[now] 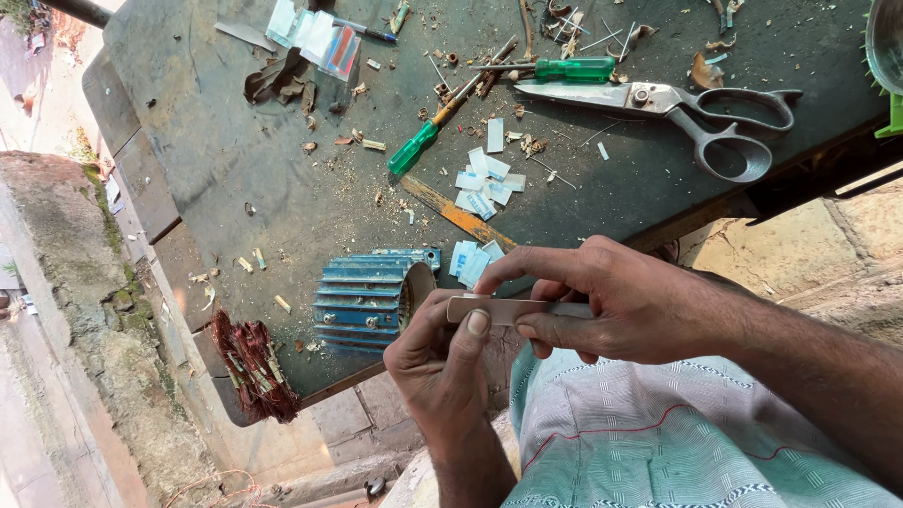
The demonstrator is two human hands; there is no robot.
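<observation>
Grey strip (513, 309) pinched in left hand (442, 362) and right hand (611, 306); far end hidden under fingers

- We pinch a flat metal strip (513, 309) between our left hand (442, 362) and right hand (611, 301).
- Just beside our left hand stands a blue finned motor housing (362, 292) on the workbench (235, 169).
- Large scissors (677, 108) and two green-handled screwdrivers (555, 68) lie farther back.

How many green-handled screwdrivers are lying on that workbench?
2. One green-handled screwdriver lies slanted mid-bench, above the blue finned housing. The other lies flat just above the big scissors. Clutter may hide more.
</observation>
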